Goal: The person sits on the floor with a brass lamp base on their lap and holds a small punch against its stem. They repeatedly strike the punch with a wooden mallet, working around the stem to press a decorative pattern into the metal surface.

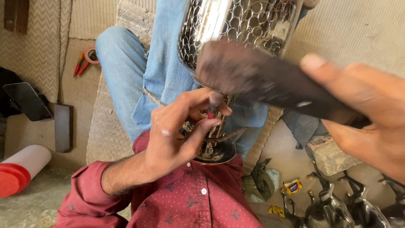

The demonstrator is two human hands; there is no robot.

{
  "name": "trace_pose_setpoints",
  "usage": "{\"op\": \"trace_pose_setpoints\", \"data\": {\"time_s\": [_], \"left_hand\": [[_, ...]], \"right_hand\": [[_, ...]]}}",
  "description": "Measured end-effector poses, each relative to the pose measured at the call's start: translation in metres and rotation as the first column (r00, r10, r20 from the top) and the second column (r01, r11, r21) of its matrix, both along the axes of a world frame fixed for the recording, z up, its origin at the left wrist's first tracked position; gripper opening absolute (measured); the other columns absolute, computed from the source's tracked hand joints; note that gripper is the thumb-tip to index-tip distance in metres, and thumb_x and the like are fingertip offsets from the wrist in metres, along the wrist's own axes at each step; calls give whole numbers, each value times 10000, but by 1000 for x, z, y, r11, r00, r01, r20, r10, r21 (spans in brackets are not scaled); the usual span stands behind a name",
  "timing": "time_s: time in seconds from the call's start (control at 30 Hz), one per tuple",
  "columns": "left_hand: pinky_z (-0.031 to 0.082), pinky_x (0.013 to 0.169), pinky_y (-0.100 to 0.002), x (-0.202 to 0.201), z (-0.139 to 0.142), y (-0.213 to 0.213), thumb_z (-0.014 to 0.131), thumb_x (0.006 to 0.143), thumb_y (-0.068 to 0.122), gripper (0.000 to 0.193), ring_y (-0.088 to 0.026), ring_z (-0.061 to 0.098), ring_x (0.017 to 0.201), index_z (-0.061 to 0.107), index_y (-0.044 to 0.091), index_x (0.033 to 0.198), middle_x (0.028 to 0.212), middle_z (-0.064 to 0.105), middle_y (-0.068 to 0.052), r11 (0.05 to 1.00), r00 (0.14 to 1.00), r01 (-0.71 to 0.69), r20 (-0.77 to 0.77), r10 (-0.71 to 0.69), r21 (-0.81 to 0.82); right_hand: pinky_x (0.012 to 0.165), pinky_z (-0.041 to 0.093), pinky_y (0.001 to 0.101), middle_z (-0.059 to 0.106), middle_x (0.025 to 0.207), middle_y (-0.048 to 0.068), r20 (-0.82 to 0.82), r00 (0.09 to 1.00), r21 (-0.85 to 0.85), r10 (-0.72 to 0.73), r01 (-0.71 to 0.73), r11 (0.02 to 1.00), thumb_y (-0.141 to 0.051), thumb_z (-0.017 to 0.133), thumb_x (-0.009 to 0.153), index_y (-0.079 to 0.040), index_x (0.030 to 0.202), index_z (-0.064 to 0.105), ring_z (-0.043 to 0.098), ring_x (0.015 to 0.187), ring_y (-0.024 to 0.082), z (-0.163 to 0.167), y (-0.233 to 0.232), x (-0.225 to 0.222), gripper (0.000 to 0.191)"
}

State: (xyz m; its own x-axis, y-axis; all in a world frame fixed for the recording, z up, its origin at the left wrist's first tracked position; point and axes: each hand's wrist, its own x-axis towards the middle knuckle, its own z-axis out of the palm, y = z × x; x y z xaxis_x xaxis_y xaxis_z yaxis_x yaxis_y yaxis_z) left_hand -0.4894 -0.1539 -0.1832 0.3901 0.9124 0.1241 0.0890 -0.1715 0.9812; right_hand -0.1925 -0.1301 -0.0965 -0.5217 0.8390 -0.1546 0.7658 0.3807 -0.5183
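Left hand [173, 135], in a dotted red shirt sleeve [97, 185] — fingers [198, 126] closed on a short dark punch with a red band [214, 103], its tip set against the narrow stem of the polished silver metal vase with scale-pattern embossing [236, 25]; the vase lies tilted across blue-jeaned legs [135, 71], its round foot [215, 152] against the chest. Right hand [371, 114] — fingers wrapped round the handle of a blurred dark-headed hammer [253, 76], held just above the punch. On the floor: grey stone block [329, 154], black metal jugs [333, 207], red-and-white cylinder [21, 169], black phone [27, 101].
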Motion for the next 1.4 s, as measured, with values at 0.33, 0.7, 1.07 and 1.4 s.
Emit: {"op": "trace_pose_setpoints", "data": {"time_s": [0.33,0.7,1.07,1.4], "left_hand": [[534,642,-236,1,-15,-24,804,929,-59,392,-94,672,707,520,-12,1196,875,709,-69,968,971,-233,-69,227,-94],[570,675,-213,-1,-22,-26,784,946,-75,447,-91,678,766,472,-11,1259,1029,741,-113,977,980,-176,71,185,-117],[612,710,-239,2,-14,-16,773,949,-72,365,-118,756,837,555,-13,1235,1020,752,-93,995,995,-101,-11,101,4],[637,795,-316,3,6,10,735,910,-24,429,-218,787,1000,599,10,1316,1132,754,-80,980,975,162,-170,-141,118]], "right_hand": [[563,462,351,638,807,85,189,978,-2,84,-86,996,77,729,653,-174,1530,450,574,613,201,12,7,2,954],[609,529,343,680,950,77,219,972,-98,90,-70,993,108,721,677,-190,1523,446,613,681,183,6,-1,18,938],[675,551,290,679,1050,94,78,997,-15,2,-1,1000,5,711,761,-124,1520,423,662,798,135,2,-16,26,822],[629,563,345,713,989,98,151,980,-91,-129,144,985,-69,836,716,-246,1583,346,704,745,178,-11,-41,31,1011]]}}
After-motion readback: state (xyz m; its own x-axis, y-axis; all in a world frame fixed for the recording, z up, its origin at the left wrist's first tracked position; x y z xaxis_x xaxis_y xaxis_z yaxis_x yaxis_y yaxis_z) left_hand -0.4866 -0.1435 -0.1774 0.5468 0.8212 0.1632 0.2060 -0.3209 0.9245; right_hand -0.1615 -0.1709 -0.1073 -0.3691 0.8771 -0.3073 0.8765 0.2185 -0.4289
